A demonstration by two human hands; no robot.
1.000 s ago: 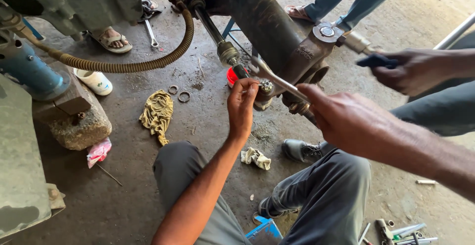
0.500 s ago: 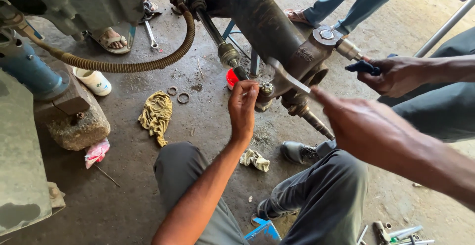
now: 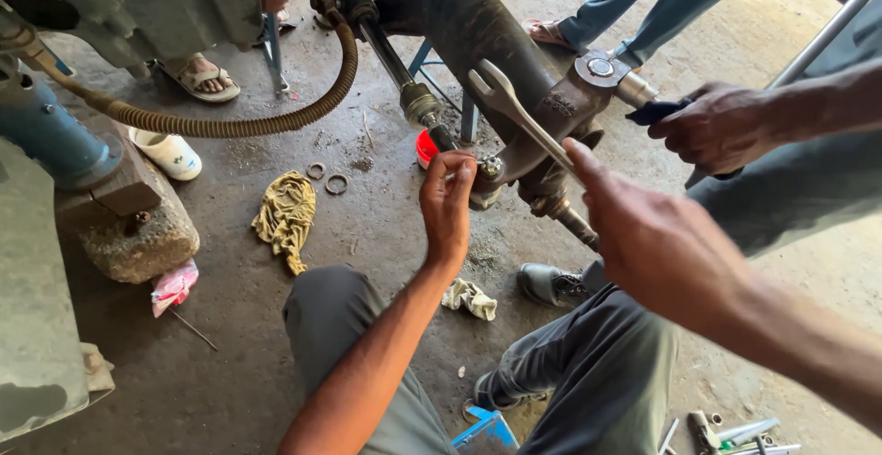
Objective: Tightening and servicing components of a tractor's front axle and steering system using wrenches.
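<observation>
My left hand reaches up to the greasy joint under the dark axle arm, fingertips pinched on a small nut there. My right hand grips the shaft of a silver open-ended spanner, whose jaw points up and left in front of the axle. Another person's hand at the right holds a dark blue tool handle by the round hub cap.
A ribbed hose curves over the concrete floor. A yellow rag, two metal rings, a stone block, a white rag and a black shoe lie around. Loose tools sit bottom right. Sandalled feet stand behind.
My right hand has swung the spanner off the joint, its jaw now raised up and left. My left hand stays at the joint. The other person's hand moved slightly left toward the hub.
</observation>
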